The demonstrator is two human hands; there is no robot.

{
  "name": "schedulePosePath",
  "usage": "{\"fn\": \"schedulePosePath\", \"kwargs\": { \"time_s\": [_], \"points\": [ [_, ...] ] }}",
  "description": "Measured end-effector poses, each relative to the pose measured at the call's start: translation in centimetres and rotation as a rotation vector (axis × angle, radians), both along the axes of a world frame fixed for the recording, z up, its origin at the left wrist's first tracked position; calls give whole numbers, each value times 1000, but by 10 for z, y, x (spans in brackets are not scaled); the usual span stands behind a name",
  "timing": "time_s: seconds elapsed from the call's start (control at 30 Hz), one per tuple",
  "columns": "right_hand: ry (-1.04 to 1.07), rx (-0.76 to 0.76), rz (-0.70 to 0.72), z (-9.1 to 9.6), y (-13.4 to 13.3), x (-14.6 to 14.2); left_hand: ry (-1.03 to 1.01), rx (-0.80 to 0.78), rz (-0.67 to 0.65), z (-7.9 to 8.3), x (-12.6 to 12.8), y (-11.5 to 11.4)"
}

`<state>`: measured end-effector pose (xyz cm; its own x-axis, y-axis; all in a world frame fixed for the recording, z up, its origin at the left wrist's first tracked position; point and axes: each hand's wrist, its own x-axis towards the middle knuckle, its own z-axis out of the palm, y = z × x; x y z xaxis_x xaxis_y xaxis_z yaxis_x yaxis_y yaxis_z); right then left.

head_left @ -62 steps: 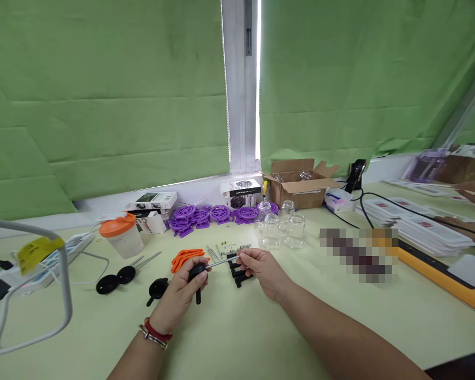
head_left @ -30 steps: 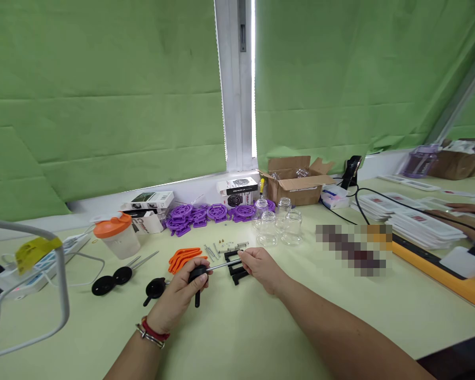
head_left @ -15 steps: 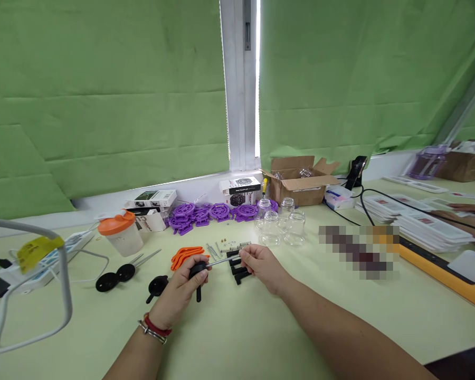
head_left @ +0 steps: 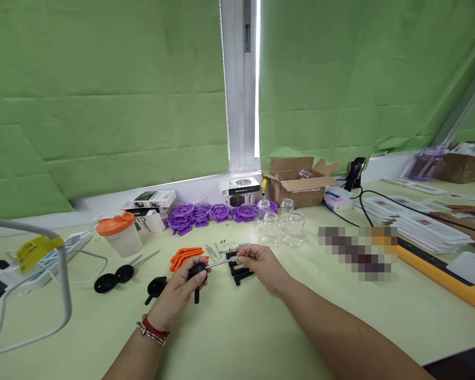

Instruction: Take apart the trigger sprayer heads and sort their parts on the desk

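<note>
My left hand [head_left: 177,290] is closed around a round black plastic part [head_left: 197,271] with a short black handle pointing down. A thin metal rod [head_left: 220,262] runs from that part toward the right. At the rod's far end, my right hand [head_left: 264,268] pinches with thumb and fingertips; anything small between them is hidden. Black plastic pieces [head_left: 239,276] lie under and beside my right hand. Another black round part [head_left: 157,286] rests left of my left hand. Orange plastic pieces [head_left: 186,257] lie behind it, near metal pins [head_left: 212,252] and springs [head_left: 240,248].
Purple wheel-like parts [head_left: 219,212] line the back. Several glass jars [head_left: 269,229] stand before a cardboard box [head_left: 309,196]. At left are an orange-lidded cup [head_left: 121,235], black parts with rods [head_left: 124,273] and a grey metal frame [head_left: 67,295]. Another person's hand [head_left: 469,211] shows at far right.
The view has shifted very slightly. Both hands keep the same hold on the black part and its rod, with barely any movement.
</note>
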<state>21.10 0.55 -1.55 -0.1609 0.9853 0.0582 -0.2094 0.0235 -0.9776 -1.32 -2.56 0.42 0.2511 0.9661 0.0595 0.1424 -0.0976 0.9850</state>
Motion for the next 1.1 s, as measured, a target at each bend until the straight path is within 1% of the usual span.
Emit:
{"fn": "schedulePosePath", "kwargs": {
  "time_s": [0.13, 0.33, 0.63, 0.83, 0.93, 1.1],
  "points": [
    [-5, 17, 19, 0, 0, 1, 8, 6, -11, 1, 0, 0],
    [-196, 39, 24, 0, 0, 3, 4, 16, -5, -1, 0, 0],
    [-309, 20, 31, -1, -1, 3, 27, 17, -22, 0, 0, -1],
    [-266, -22, 66, -2, 0, 3, 25, 12, -27, 0, 1, 0],
    [-211, -43, 83, -2, 1, 3, 22, 25, -4, -2, -2, 1],
    [-111, -7, 42, -1, 0, 2, 4, 24, 18, -3, -4, 2]
  ]
}}
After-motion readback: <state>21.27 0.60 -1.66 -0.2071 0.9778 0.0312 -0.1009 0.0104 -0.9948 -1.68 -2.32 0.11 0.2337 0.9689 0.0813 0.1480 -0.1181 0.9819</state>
